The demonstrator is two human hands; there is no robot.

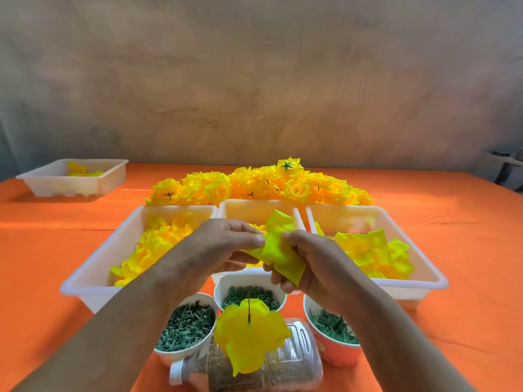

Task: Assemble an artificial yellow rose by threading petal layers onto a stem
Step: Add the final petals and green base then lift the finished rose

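Towards the near edge of the table [467,250], a petal layer [278,247] is pinched by the left hand [223,250] and gripped in the curled right hand [311,267]. It is judged thin, limp and light, and best held near its middle.

The bare left forearm [127,315] and right forearm [390,329] rise from the lower corners and converge toward the middle, held up in the air. The left grip [223,244] shows its back, with thumb and fingertips pinching the left edge of a yellow petal layer [278,250]. The right grip [311,264] faces it, just beside. Its fingers are curled under the same layer and its thumb presses on top.
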